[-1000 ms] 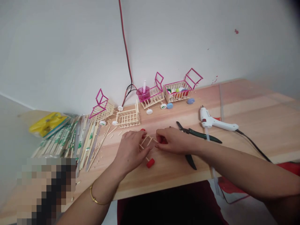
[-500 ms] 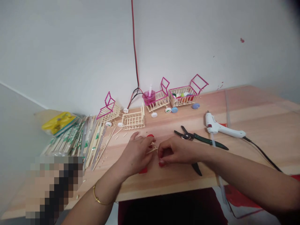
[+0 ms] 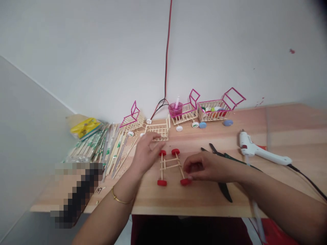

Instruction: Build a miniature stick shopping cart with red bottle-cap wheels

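A chassis of thin wooden sticks with red bottle-cap wheels lies on the table in front of me. My right hand has curled fingers at its near right corner, the thumb against a red wheel. Whether that wheel is pinched firmly is partly hidden. My left hand hovers beyond the chassis, its fingers stretched and apart at the near side of a small wooden stick basket. Those fingers cover part of the basket, and I see nothing held in them.
Finished stick carts with pink trim stand along the wall. Green-handled pruning shears lie partly under my right forearm, with a white glue gun farther right. Bundled sticks and a yellow packet are left.
My left hand has left the wheeled chassis and moved up toward the stick basket, uncovering the chassis. My right hand stays by its near wheel. The view has shifted left.
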Tool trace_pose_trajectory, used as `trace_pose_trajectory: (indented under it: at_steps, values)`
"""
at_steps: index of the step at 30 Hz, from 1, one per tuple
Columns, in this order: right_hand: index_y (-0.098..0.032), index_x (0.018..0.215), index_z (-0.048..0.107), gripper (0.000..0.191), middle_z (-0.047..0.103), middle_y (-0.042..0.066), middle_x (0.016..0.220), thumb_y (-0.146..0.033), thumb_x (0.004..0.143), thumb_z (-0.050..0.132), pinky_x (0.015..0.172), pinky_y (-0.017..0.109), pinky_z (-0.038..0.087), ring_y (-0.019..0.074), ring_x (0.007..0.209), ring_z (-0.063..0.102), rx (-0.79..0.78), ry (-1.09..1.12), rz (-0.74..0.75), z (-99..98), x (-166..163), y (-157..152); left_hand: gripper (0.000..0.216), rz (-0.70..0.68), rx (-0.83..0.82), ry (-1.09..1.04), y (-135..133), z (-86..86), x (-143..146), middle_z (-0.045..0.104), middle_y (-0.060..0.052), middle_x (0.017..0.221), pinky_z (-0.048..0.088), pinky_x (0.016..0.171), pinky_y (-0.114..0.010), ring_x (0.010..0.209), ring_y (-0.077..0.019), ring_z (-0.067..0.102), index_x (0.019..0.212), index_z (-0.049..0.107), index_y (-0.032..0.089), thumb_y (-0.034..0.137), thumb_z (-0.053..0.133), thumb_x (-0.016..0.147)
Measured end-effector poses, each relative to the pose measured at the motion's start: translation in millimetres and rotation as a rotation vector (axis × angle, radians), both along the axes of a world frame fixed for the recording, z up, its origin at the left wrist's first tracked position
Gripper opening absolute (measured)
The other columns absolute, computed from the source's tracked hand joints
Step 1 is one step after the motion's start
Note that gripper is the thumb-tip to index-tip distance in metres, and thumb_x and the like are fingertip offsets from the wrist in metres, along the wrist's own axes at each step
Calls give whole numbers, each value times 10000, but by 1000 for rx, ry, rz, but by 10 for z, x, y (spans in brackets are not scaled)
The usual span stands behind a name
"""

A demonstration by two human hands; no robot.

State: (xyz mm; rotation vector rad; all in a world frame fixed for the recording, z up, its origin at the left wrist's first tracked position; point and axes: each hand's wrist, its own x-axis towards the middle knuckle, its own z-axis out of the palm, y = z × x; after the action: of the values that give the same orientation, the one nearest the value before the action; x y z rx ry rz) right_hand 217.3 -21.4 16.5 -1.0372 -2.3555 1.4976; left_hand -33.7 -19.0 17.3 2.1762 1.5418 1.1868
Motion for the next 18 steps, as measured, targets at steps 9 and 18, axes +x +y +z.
trace_pose_trajectory:
  at_steps: [9, 18]
  values:
    - [-190, 878, 684, 281, 578, -8, 691, -458, 809, 638, 571, 247, 357, 119, 628, 468, 36, -8, -60, 8, 51, 62, 418, 224, 75, 171, 432, -461, -346, 542, -139, 1163, 434, 999, -465, 1120, -292, 524, 1165, 648, 161, 162, 645, 747]
    - [-184, 890, 686, 290, 636, 13, 732, -455, 812, 618, 594, 261, 393, 143, 660, 532, 82, 1, -118, 27, 81, 102, 112, 235, 37, 74, 458, -434, -352, 577, -51, 851, 506, 817, -384, 851, -213, 576, 821, 680, 170, 159, 607, 737]
